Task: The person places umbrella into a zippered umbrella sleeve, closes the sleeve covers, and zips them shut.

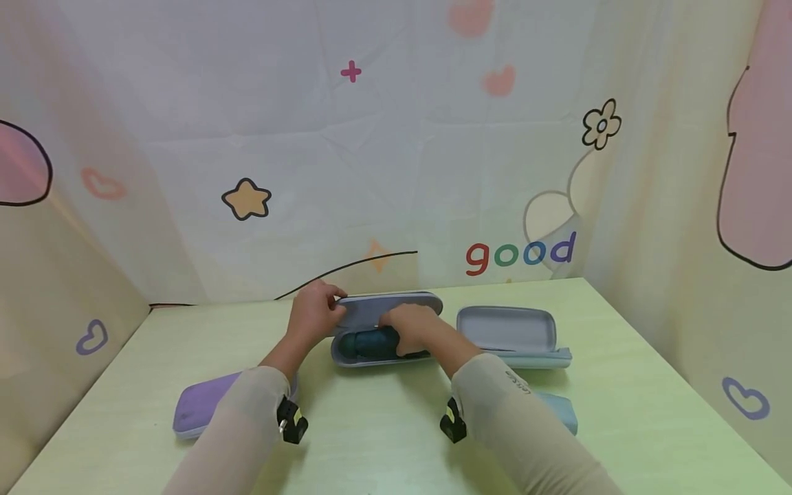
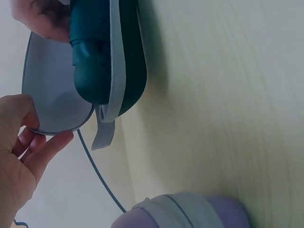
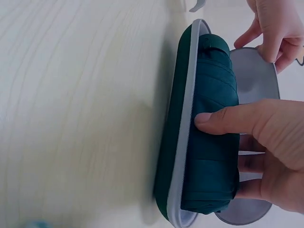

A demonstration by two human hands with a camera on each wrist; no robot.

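Observation:
A dark teal folded umbrella [image 3: 213,85] lies lengthwise in the lower half of a zip case [image 3: 172,118] that has a dark green shell and grey trim. The case's grey-lined lid [image 1: 365,313] stands raised at the back. At the lid's left end, my left hand [image 1: 315,309] pinches the rim between thumb and fingers. My right hand [image 3: 275,147] grips the umbrella around its middle, thumb across the front and fingers behind it. In the left wrist view, the umbrella's rounded end and a grey fabric tab [image 2: 103,135] show at the case's end.
To the left lies a purple case [image 1: 201,402], partly hidden by my left forearm. On the right an open pale blue case [image 1: 507,328] shows its grey lining. A light blue object [image 1: 562,411] sits partly behind my right sleeve. A printed curtain [image 1: 396,172] hangs behind the table.

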